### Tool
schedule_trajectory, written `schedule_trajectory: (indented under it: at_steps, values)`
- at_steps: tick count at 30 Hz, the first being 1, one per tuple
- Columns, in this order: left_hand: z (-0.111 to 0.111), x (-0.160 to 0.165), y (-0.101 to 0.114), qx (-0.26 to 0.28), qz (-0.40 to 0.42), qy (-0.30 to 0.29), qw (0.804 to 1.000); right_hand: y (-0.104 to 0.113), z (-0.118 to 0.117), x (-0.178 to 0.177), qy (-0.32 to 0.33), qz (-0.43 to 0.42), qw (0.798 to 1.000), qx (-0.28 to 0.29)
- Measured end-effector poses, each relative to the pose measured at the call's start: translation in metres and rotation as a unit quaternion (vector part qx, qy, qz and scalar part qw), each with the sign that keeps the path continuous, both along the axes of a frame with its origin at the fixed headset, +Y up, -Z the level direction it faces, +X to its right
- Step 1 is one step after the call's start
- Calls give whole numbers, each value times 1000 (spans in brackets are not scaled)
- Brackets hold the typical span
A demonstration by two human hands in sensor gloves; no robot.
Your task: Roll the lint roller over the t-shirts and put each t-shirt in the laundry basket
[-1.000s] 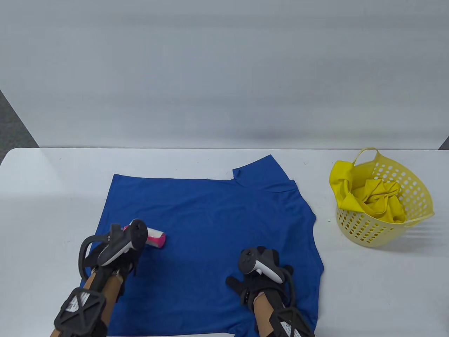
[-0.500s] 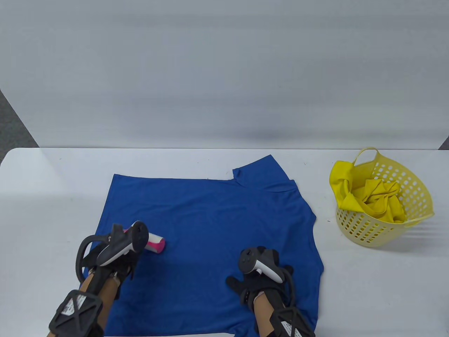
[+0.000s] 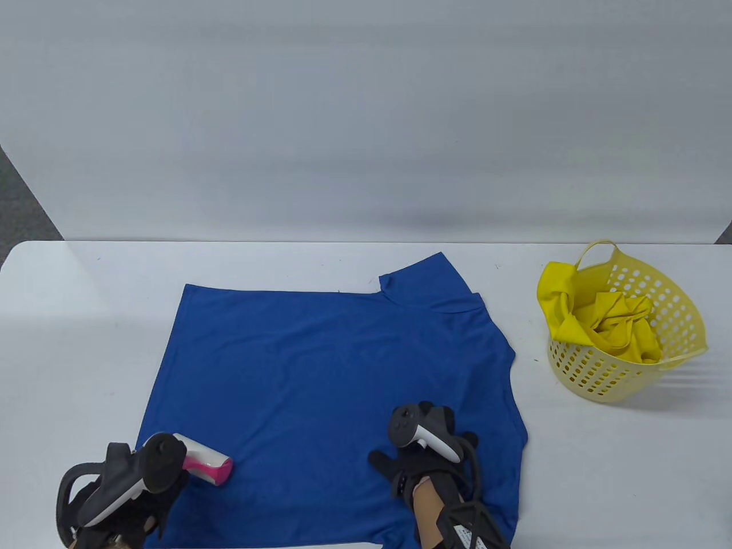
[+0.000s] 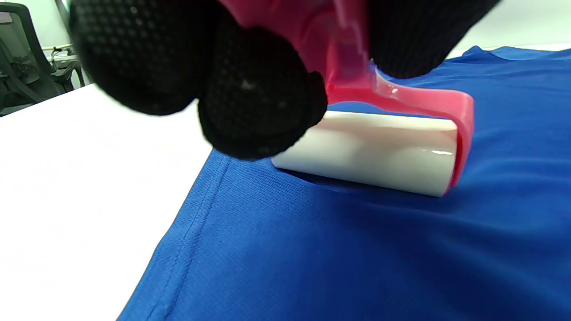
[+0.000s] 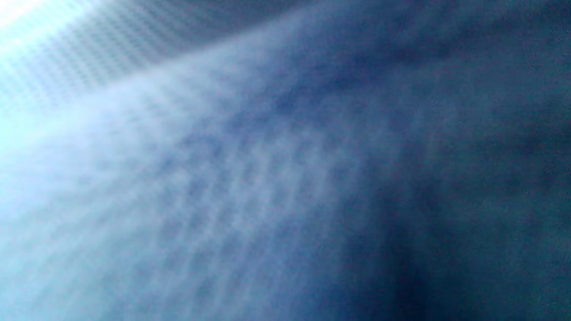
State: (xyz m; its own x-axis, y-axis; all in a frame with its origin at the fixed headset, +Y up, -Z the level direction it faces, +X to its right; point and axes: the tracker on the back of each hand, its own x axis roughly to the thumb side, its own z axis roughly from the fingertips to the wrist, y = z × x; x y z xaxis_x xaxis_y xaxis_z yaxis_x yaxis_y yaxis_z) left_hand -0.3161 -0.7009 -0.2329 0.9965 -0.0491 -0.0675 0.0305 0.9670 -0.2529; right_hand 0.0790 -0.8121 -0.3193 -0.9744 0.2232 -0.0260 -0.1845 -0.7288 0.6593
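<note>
Already near the hem, the lint roller (image 3: 207,464) clamped in the left hand (image 3: 123,492) could run off the blue t-shirt (image 3: 331,366) onto the desk (image 3: 86,320), or bunch fabric unless the flat, spread right hand (image 3: 423,452) pins it.

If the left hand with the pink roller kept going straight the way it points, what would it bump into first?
Probably nothing solid. The left hand aims the lint roller rightward across the flat blue t-shirt; only cloth lies ahead at first. The right hand seems roughly on that line, though direction is uncertain.
</note>
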Motion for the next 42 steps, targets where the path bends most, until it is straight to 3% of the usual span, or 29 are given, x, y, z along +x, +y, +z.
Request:
schedule_trajectory:
  at_steps: [6, 11, 15, 21, 28, 33, 37, 42]
  values:
    - [-34, -14, -2, 43, 66, 41, 996, 0, 0, 1, -1, -2, 1000, 0]
    - [-63, -58, 0, 106, 97, 130, 981, 0, 0, 1, -1, -3, 1000, -1]
    - [-73, -90, -1, 128, 91, 182, 971, 0, 0, 1, -2, -4, 1000, -3]
    - [-83, -114, -25, 84, 72, 221, 969, 0, 0, 1, -3, -4, 1000, -4]
    - [-86, -120, -52, 38, 71, 243, 967, 0, 0, 1, -3, -3, 1000, -3]
    - [-87, -115, -62, -32, 0, 238, 971, 0, 0, 1, -3, -3, 1000, -3]
    - [-83, -97, -48, -7, -38, 214, 976, 0, 0, 1, -3, -3, 1000, -3]
    - [-67, -43, -21, 46, 38, 47, 997, 0, -1, 2, -1, -9, 1000, 0]
